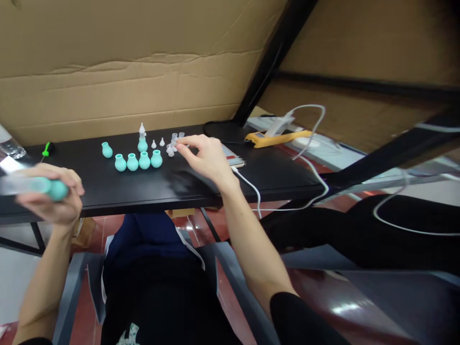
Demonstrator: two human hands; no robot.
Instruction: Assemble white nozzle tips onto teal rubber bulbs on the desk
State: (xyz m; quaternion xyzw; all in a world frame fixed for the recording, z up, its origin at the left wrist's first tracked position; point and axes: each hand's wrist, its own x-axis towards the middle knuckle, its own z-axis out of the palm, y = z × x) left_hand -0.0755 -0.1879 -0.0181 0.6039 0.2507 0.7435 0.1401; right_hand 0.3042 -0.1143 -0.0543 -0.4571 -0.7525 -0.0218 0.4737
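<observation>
My left hand (pixel 53 196) is closed around a teal squeeze bulb (pixel 59 190) with a blurred clear plastic part (pixel 16 185) sticking out to the left. My right hand (pixel 208 155) reaches over the table, its thumb and index finger pinched at a small clear plastic piece (pixel 174 143) in a cluster of similar ones. Several open-necked teal bulbs (pixel 132 162) stand in a row left of that hand. Behind them, a teal bulb (pixel 143 145) stands upright with a clear part and a white pointed nozzle on top. Two loose white nozzles (pixel 154 144) stand beside it.
Another teal bulb (pixel 107 150) leans at the left on the black table (pixel 187 187). A green-handled tool (pixel 47 149) and a clear bottle (pixel 10 143) lie far left. Right of my right hand are a phone-like device (pixel 233 157), a white cable (pixel 253 188) and a yellow-orange object (pixel 276 139).
</observation>
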